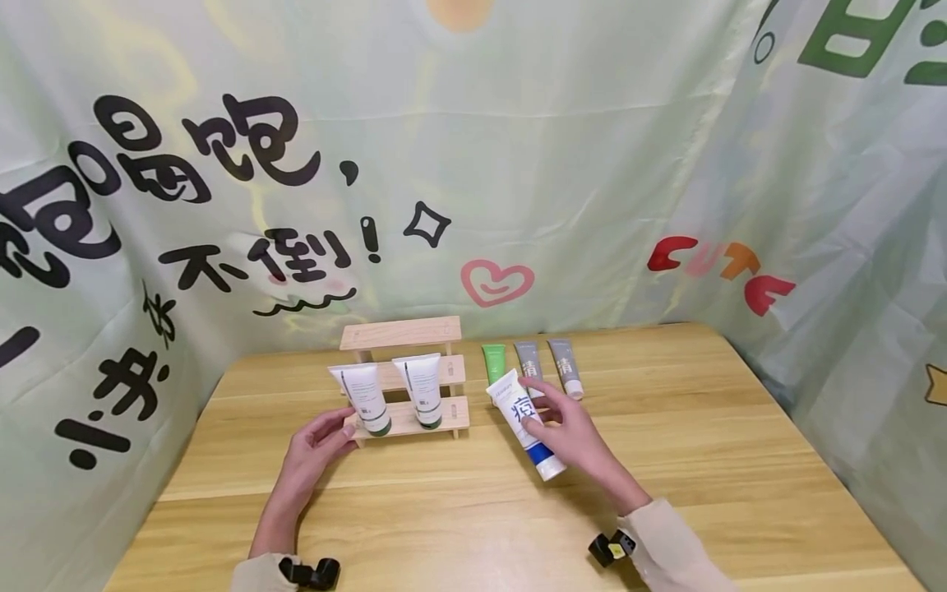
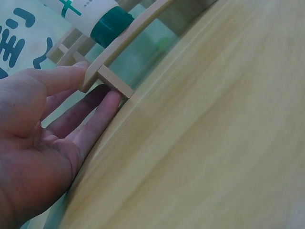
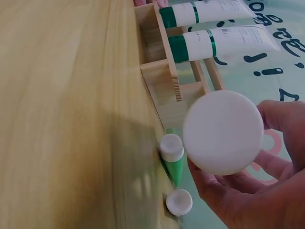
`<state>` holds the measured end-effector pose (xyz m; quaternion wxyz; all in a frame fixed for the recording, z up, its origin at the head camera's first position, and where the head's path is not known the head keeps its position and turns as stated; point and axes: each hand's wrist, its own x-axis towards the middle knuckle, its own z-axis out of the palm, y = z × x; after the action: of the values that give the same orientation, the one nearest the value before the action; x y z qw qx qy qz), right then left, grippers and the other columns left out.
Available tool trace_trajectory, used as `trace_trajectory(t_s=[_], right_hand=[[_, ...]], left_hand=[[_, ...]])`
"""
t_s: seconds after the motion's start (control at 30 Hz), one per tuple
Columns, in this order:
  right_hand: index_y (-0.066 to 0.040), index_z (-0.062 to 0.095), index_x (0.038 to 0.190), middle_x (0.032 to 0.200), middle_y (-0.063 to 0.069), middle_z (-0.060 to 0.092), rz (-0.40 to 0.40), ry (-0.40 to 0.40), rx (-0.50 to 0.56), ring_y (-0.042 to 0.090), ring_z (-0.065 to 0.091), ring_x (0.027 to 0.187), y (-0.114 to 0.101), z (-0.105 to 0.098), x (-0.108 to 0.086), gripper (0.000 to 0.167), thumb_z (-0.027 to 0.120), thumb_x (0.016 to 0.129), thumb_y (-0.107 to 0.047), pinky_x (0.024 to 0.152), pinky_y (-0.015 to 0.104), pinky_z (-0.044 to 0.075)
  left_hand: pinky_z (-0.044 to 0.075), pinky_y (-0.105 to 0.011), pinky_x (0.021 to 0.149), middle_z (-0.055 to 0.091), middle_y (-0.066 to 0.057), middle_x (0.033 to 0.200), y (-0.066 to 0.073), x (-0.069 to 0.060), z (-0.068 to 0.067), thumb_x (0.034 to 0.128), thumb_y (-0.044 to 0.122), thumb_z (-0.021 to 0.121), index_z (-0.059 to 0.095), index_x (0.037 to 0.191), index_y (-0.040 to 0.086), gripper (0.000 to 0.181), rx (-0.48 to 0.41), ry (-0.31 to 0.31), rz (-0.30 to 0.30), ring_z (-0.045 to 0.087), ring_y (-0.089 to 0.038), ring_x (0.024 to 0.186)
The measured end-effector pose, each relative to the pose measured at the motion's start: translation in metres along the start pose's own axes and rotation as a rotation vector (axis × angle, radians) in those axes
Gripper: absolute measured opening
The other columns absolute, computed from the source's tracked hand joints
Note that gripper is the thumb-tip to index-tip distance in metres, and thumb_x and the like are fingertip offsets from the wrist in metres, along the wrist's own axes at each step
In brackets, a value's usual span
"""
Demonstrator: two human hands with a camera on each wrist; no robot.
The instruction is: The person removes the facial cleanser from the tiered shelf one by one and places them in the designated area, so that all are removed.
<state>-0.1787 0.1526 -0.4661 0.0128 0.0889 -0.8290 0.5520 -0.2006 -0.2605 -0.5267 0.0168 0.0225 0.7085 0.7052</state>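
My right hand [image 1: 565, 425] holds a white squeeze tube [image 1: 515, 411] with a blue band and white cap, tilted above the table. In the right wrist view its round white cap [image 3: 223, 132] faces the camera. My left hand [image 1: 316, 448] grips the left end of a three-step wooden display rack [image 1: 402, 333], thumb at the bottom plank's end and fingertips by its leg [image 2: 116, 81]. Two white tubes with green caps, a left one [image 1: 364, 396] and a right one [image 1: 420, 386], stand cap down on the bottom step.
Right of the rack lie a green tube [image 1: 493, 359], a grey tube [image 1: 528, 355] partly behind my right hand, and another grey tube [image 1: 565, 367]. They rest on the wooden table [image 1: 414, 526] near its back edge. A printed cloth [image 1: 592, 164] hangs behind.
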Motion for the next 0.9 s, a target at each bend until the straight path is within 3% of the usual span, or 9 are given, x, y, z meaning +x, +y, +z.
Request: trace_trajectory(t_s=[0.2,0.43,0.63,0.9], right_hand=[[-0.014,0.058,0.145,0.120,0.018,0.066,0.019,-0.057,-0.044,0.027,0.067,0.100,0.002,0.008,-0.003,0.058,0.074,0.091,0.000,0.082,0.033,0.062],[-0.016,0.058,0.145,0.112,0.015,0.068,0.033,-0.095,-0.127,0.026,0.068,0.094,0.003,0.014,-0.007,0.058,0.076,0.091,-0.004,0.076,0.034,0.063],[-0.015,0.056,0.146,0.106,0.012,0.069,0.024,-0.161,-0.176,0.023,0.067,0.091,0.005,0.019,-0.009,0.059,0.077,0.091,-0.007,0.068,0.028,0.061],[-0.013,0.056,0.144,0.100,0.007,0.070,0.054,-0.176,-0.261,0.016,0.065,0.087,0.003,0.017,-0.012,0.056,0.077,0.091,-0.009,0.071,0.031,0.060]], left_hand=[[0.061,-0.034,0.092,0.058,-0.016,0.135,-0.002,-0.001,-0.002,0.0997,0.009,0.068,0.053,0.140,-0.010,0.047,0.006,0.002,-0.007,0.069,-0.015,0.106],[0.061,-0.033,0.091,0.060,-0.016,0.134,-0.003,0.001,-0.004,0.1003,0.011,0.068,0.053,0.140,-0.009,0.047,0.018,-0.009,0.001,0.068,-0.014,0.106],[0.061,-0.033,0.091,0.062,-0.007,0.130,-0.002,0.001,-0.004,0.1002,0.009,0.068,0.054,0.140,-0.009,0.046,0.009,-0.007,0.004,0.068,-0.015,0.106],[0.061,-0.033,0.091,0.061,-0.010,0.131,-0.002,0.001,-0.002,0.0998,0.008,0.068,0.053,0.140,-0.010,0.046,0.000,-0.004,0.001,0.068,-0.014,0.105]])
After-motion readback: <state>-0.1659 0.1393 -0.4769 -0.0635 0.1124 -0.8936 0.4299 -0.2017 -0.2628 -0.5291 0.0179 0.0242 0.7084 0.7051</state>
